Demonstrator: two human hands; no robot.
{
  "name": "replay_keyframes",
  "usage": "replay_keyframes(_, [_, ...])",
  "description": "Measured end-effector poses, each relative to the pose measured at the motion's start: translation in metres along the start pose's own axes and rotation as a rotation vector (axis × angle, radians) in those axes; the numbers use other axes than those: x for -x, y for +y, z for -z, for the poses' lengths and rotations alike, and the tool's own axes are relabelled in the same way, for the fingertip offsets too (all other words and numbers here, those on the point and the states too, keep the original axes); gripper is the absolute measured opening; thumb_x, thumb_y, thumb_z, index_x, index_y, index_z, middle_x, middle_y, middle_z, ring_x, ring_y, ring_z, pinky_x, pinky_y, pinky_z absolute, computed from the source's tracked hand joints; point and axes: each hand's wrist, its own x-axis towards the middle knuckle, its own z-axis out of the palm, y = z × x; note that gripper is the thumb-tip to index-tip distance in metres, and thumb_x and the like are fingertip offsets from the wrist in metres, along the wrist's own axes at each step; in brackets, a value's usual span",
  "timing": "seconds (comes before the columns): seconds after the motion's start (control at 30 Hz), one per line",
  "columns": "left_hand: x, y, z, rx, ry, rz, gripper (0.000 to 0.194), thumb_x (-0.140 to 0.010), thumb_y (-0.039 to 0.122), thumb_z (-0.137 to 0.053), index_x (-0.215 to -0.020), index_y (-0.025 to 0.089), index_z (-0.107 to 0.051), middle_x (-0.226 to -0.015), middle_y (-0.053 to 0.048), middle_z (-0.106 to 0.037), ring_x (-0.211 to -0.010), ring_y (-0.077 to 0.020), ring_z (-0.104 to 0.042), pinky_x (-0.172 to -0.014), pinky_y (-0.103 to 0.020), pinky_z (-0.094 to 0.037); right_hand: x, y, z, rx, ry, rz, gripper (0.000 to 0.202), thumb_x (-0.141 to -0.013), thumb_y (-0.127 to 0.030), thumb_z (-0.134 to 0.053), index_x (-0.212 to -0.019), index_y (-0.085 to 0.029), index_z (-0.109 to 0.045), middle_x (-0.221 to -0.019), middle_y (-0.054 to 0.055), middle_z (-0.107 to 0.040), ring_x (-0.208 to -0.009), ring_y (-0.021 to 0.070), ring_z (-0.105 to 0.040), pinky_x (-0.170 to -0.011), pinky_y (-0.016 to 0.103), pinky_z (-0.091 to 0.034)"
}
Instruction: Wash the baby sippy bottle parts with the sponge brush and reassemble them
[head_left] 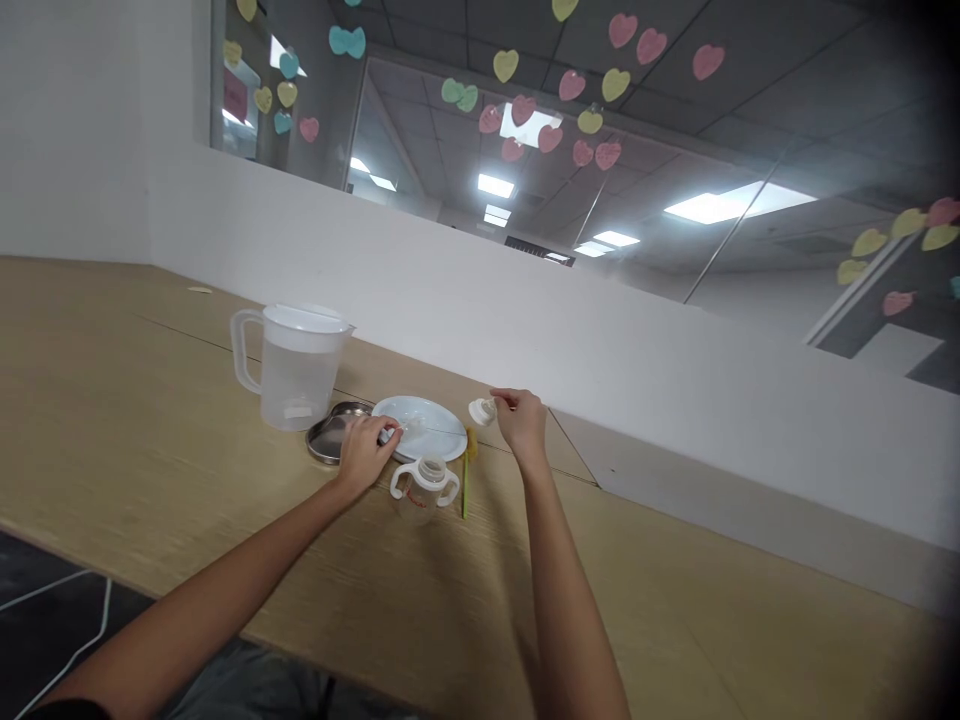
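Observation:
My left hand (365, 455) is at the left rim of a white plate (439, 450), its fingers curled together over something small and pale that I cannot make out. A whitish baby bottle nipple with its collar (482, 410) is at the fingertips of my right hand (523, 425), which pinch it by its right side. Between my arms stands an open clear baby bottle (421, 492) with two white handles and red print. Right of the bottle lies a brush with a green handle (465, 490) and a yellowish head, beside the plate.
A clear plastic jug (300, 370) with a white lid stands at the back left. A shiny metal dish (328, 437) sits between it and the plate, partly behind my left hand. The wooden table (187, 440) meets a white wall (420, 285) with windows above.

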Motion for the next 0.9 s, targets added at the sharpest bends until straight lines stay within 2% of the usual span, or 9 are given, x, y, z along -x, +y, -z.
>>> replay_keyframes(0.13, [0.0,-0.004,-0.004,-0.01,-0.001,0.013,0.019,-0.082,0.039,-0.054,-0.089,0.023,-0.062,-0.089,-0.003,-0.068,-0.089,-0.0239,-0.056,-0.081,-0.038,-0.035,0.002,-0.008,-0.004,0.002,-0.046,-0.011,0.023,-0.072,-0.015,-0.05,-0.079,-0.018,-0.072,-0.084,0.007,-0.07,-0.072,0.0179,-0.063,-0.073,0.032,-0.05])
replay_keyframes(0.33, [-0.002,-0.007,-0.008,-0.035,-0.014,-0.001,0.02,-0.082,0.041,-0.054,-0.081,0.023,-0.062,-0.089,-0.003,-0.069,-0.092,-0.0255,-0.054,-0.087,-0.043,-0.031,0.006,-0.021,-0.004,-0.001,-0.135,-0.001,0.023,-0.074,-0.012,-0.05,-0.082,-0.017,-0.072,-0.088,0.008,-0.069,-0.077,0.0184,-0.064,-0.076,0.033,-0.05])
replay_keyframes(0.5, [0.002,0.002,-0.001,0.016,-0.004,-0.057,0.031,-0.089,0.042,-0.04,-0.106,0.022,-0.058,-0.108,-0.005,-0.064,-0.102,-0.0242,-0.052,-0.093,-0.042,-0.029,0.013,-0.034,-0.013,-0.031,-0.23,0.027,0.021,-0.075,-0.012,-0.052,-0.08,-0.017,-0.071,-0.088,0.007,-0.069,-0.077,0.0178,-0.063,-0.078,0.032,-0.049])
replay_keyframes(0.63, [0.005,0.011,0.004,0.072,-0.003,-0.185,0.045,-0.087,0.046,-0.044,-0.124,0.02,-0.046,-0.115,-0.007,-0.061,-0.107,-0.023,-0.05,-0.097,-0.039,-0.028,0.03,-0.056,-0.032,-0.108,-0.367,0.099,0.019,-0.076,-0.011,-0.054,-0.08,-0.018,-0.071,-0.084,0.005,-0.067,-0.075,0.0151,-0.06,-0.074,0.029,-0.048])
replay_keyframes(0.77, [0.005,0.013,0.005,0.077,0.029,-0.208,0.044,-0.087,0.047,-0.045,-0.12,0.019,-0.049,-0.114,-0.008,-0.06,-0.106,-0.0236,-0.05,-0.095,-0.038,-0.03,0.045,-0.073,-0.042,-0.151,-0.418,0.2,0.02,-0.076,-0.013,-0.055,-0.09,-0.018,-0.069,-0.083,0.004,-0.061,-0.073,0.0133,-0.056,-0.073,0.027,-0.047])
replay_keyframes(0.9, [0.004,0.013,0.007,0.065,0.049,-0.214,0.042,-0.088,0.044,-0.042,-0.12,0.018,-0.051,-0.113,-0.009,-0.06,-0.106,-0.0243,-0.05,-0.093,-0.038,-0.031,0.05,-0.074,-0.043,-0.049,-0.48,0.245,0.029,-0.073,-0.014,-0.056,-0.1,-0.015,-0.064,-0.092,0.007,-0.059,-0.077,0.0156,-0.054,-0.075,0.029,-0.045])
